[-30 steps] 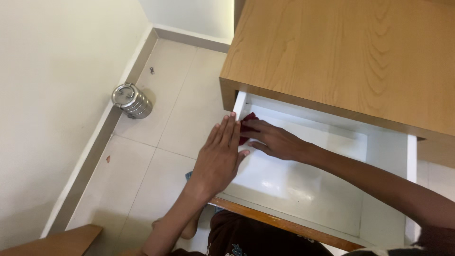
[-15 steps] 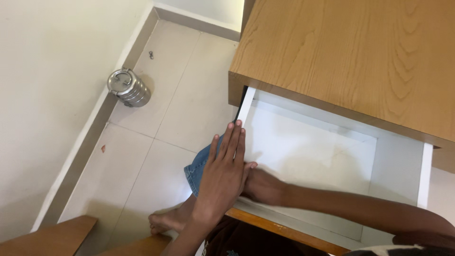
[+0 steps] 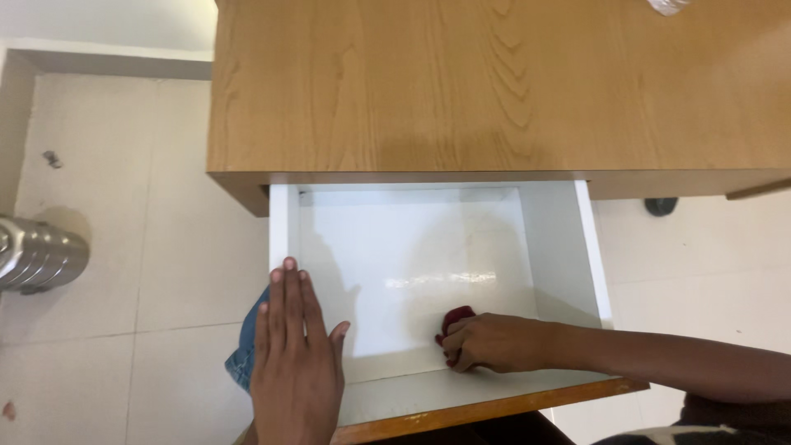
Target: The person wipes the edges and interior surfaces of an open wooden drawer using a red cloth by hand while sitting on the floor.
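A white drawer (image 3: pixel 283 227) stands pulled out from under a light wooden desk top (image 3: pixel 494 82). My left hand (image 3: pixel 295 363) lies flat with fingers together on the drawer's left wall, near its front corner. Inside the drawer, my right hand (image 3: pixel 493 342) is closed on a small dark red cloth (image 3: pixel 458 316) and presses it against the white bottom close to the front wall. The drawer's wooden front edge (image 3: pixel 494 405) runs just below both hands. Apart from the cloth and my hand, the drawer's white bottom shows a glossy reflection.
A stacked steel lunch container (image 3: pixel 37 251) lies on the tiled floor at the left. A bit of blue denim (image 3: pixel 245 350) shows beside my left hand. A small dark object (image 3: pixel 661 204) sits on the floor under the desk's right side.
The view has swung to face the drawer squarely. My right hand moved with the red cloth from the drawer's back left corner along to the front middle. My left hand stayed on the left wall.
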